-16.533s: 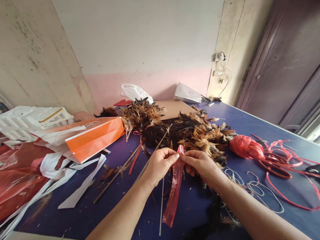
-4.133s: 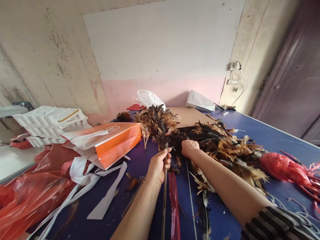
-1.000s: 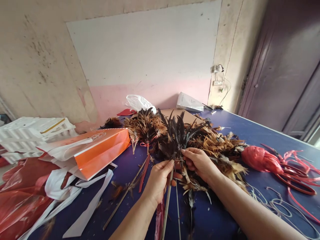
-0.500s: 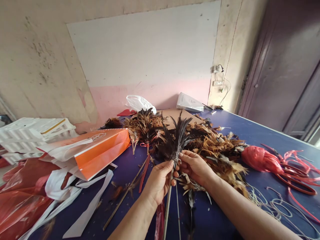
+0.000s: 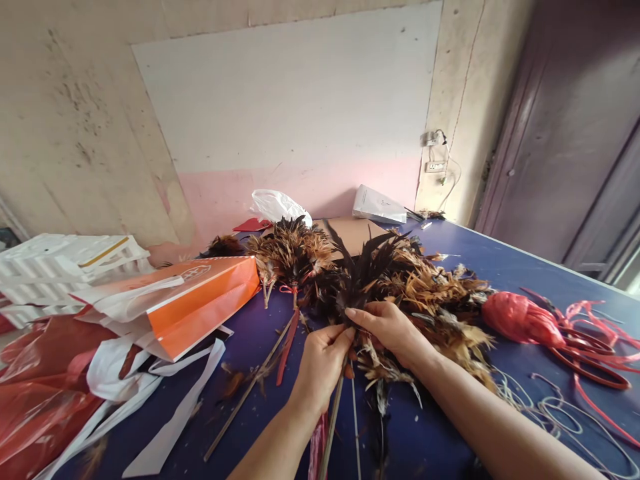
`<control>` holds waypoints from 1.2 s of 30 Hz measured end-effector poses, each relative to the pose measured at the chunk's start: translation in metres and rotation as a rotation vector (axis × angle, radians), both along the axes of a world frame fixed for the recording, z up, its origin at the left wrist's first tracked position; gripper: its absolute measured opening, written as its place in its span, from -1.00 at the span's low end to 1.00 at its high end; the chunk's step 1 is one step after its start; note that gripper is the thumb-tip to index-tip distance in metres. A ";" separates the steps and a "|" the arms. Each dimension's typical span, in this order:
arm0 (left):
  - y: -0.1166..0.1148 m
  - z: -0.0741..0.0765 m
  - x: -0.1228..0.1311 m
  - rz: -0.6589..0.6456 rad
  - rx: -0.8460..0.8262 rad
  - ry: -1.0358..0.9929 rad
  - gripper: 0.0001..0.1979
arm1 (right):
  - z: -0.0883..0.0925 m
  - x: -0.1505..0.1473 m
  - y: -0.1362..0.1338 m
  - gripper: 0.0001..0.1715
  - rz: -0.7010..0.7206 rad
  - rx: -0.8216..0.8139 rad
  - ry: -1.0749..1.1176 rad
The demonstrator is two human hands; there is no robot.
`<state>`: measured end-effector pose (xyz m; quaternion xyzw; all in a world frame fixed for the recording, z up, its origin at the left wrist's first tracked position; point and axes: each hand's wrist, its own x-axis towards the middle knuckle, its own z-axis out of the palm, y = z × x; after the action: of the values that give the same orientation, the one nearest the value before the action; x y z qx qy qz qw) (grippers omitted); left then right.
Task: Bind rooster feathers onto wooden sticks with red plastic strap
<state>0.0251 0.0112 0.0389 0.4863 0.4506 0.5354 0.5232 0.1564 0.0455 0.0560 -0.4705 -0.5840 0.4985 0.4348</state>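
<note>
My left hand (image 5: 323, 363) is closed around the top of a thin wooden stick (image 5: 332, 427) that slants down toward me. Black feathers (image 5: 364, 267) fan out from the stick's upper end. At their base my right hand (image 5: 393, 331) pinches the feathers between thumb and fingers, touching the left fingertips. The binding at the base is hidden under my fingers. A pale string (image 5: 355, 420) hangs straight down beside the stick. Just behind and right of my hands lies a heap of loose brown feathers (image 5: 430, 287).
A tied feather bundle (image 5: 293, 250) and another stick (image 5: 250, 387) lie left of my hands. Further left are an orange paper bag (image 5: 205, 313), white strips (image 5: 180, 420) and red plastic (image 5: 45, 387). Right are red plastic twine (image 5: 523, 320) and loose cord (image 5: 560, 413) on the blue table (image 5: 505, 247).
My right hand has shifted slightly up and left, over the feathers' base, covering the pale binding seen before. The black feathers have turned and now spread wider.
</note>
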 end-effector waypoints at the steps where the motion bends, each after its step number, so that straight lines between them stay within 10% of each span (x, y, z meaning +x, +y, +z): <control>1: -0.001 0.000 0.001 -0.006 0.005 0.016 -0.73 | -0.002 0.000 0.000 -0.56 0.002 -0.013 0.019; 12: -0.003 0.004 0.001 -0.114 -0.205 -0.256 -0.82 | -0.003 0.001 0.004 -0.59 0.146 -0.227 0.416; 36: -0.005 0.007 0.004 -0.272 -0.413 -0.616 -0.82 | -0.003 0.003 0.004 -0.65 0.278 -0.219 0.391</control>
<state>0.0289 0.0058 0.0464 0.2427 0.3024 0.4799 0.7870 0.1595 0.0497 0.0530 -0.3248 -0.4903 0.6952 0.4133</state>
